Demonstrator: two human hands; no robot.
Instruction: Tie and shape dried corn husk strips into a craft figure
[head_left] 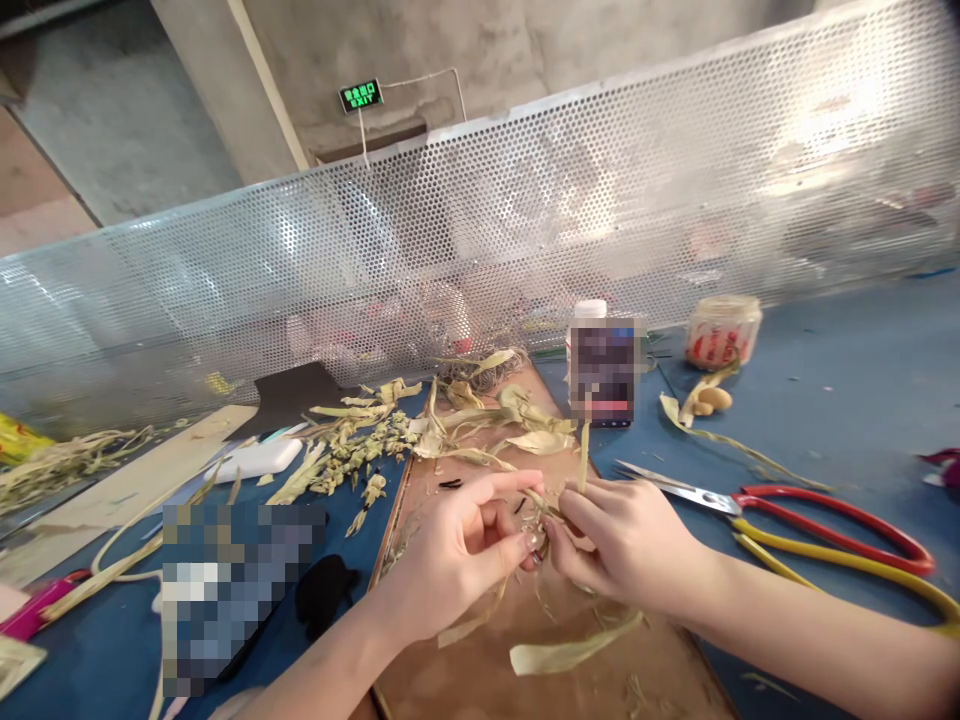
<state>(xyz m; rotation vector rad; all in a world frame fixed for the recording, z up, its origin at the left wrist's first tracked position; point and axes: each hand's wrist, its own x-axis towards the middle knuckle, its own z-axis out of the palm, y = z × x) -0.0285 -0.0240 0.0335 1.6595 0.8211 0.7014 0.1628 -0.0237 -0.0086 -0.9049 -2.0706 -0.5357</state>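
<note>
Both hands meet over a brown board (600, 690), working on a thin strip of dried husk (586, 455) that looks like corn husk. The fingers of my left hand (469, 560) are closed in a pinch around the strip's lower part. My right hand (630, 545) is closed on the same strip beside it, and one end sticks up above the knuckles. The fingers hide much of the piece between them. A loose flat husk strip (562, 653) lies on the board below the hands. More pale husks (517, 425) are heaped at the board's far end.
Scissors (724, 500) with red and yellow handles lie right of my right hand. Beyond stand a blurred-out box (602, 370) and a glass jar (722, 335). Small knotted husk pieces (360, 450) and a white object (255, 460) lie left. A perforated metal screen (420, 260) closes off the back.
</note>
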